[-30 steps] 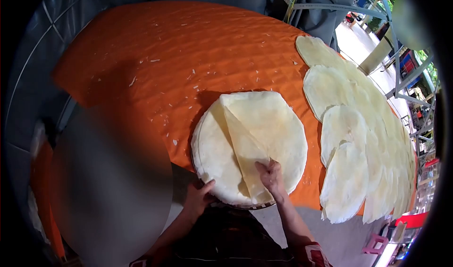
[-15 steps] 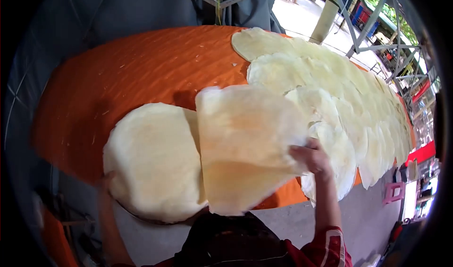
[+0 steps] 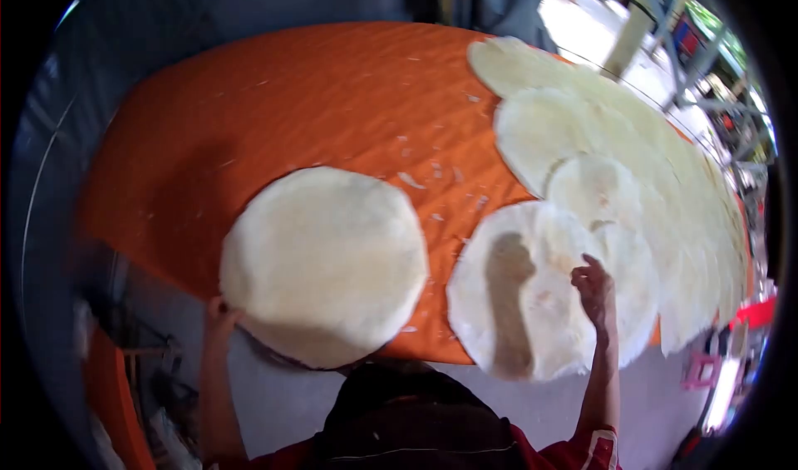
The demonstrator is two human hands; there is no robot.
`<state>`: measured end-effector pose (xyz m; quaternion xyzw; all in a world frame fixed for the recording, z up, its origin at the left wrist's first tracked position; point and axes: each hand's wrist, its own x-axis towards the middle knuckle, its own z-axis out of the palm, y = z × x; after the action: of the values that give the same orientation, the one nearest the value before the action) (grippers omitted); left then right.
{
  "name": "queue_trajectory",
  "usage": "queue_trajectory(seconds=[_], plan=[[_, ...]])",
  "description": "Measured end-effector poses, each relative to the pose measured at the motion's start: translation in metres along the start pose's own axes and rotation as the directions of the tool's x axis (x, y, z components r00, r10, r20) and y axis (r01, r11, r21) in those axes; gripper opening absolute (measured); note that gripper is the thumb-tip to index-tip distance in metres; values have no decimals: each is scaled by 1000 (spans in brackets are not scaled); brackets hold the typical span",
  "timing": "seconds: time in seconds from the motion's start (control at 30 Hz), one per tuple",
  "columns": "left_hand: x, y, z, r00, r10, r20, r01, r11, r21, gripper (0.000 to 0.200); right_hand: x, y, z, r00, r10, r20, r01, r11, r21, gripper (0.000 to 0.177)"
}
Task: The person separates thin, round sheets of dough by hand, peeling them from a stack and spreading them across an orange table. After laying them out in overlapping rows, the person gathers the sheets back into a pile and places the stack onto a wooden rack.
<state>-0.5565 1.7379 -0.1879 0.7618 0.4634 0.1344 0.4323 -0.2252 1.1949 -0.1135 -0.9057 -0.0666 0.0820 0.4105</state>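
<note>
A pile of round, thin, pale sheets point(image 3: 324, 258), resembling rice paper or flat dough, lies at the near edge of the orange cloth. My left hand point(image 3: 221, 314) has its fingers closed at the pile's lower left rim, seemingly pinching the top sheet's edge. To the right, a single round sheet point(image 3: 532, 304) lies flat, its right side overlapping other sheets. Just above it hovers my right hand point(image 3: 593, 287), holding nothing, with the fingers loosely bent and apart. The shadow of that hand and forearm falls across the sheet.
The orange cloth point(image 3: 332, 96) covers a long table and carries small pale scraps. Many overlapping sheets point(image 3: 648, 162) spread over its right side. Metal frame bars stand at the upper right, with a pink stool point(image 3: 702, 370) on the floor beyond the table.
The sheet held in my right hand has been laid down flat on the right and let go. My right hand has moved slightly right. My left hand stays at the pile's rim.
</note>
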Motion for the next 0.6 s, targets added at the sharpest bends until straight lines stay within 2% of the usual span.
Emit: queue_trajectory(seconds=[0.03, 0.07, 0.1, 0.13, 0.17, 0.2, 0.23, 0.3, 0.37, 0.4, 0.47, 0.6], plan=[[-1, 1, -8, 991, -38, 125, 66, 972, -227, 28, -5, -34, 27, 993, -54, 100, 66, 990, -125, 41], [-11, 29, -7, 972, -169, 166, 224, 882, -415, 38, -7, -50, 58, 966, -175, 192, 195, 977, -89, 39], [-11, 31, -17, 931, -116, 346, 290, 811, -509, 47, -12, -66, 88, 918, -288, 271, 311, 949, -44, 37], [-9, 25, -22, 892, -72, 445, 394, 604, -693, 50, -22, -90, 118, 878, -288, 381, 286, 956, 64, 39], [-8, 23, -29, 851, -5, 526, 437, 561, -703, 50, -34, -118, 149, 826, -290, 483, 242, 957, 160, 41], [-7, 25, -31, 808, 141, 572, 419, 544, -726, 48, -47, -145, 181, 755, -426, 499, 361, 905, 226, 48], [9, -6, -29, 721, 261, 641, 550, 346, -760, 49, -63, -168, 215, 666, -548, 507, 465, 836, 292, 54], [-3, 11, -25, 829, 216, 516, 341, 537, -772, 56, -96, -179, 298, 577, -670, 467, 498, 742, 449, 81], [-8, 7, -15, 818, 340, 464, 290, 453, -843, 63, -119, -234, 320, 459, -723, 516, 597, 681, 423, 103], [-10, 4, -12, 806, 401, 435, 267, 410, -872, 66, -128, -243, 333, 488, -706, 514, 616, 695, 370, 106], [-18, 7, -17, 802, 350, 484, 341, 396, -852, 69, -139, -255, 351, 550, -667, 502, 644, 722, 253, 114], [-16, -7, 2, 852, 251, 460, 410, 226, -883, 69, -140, -252, 355, 620, -587, 521, 521, 804, 286, 113]])
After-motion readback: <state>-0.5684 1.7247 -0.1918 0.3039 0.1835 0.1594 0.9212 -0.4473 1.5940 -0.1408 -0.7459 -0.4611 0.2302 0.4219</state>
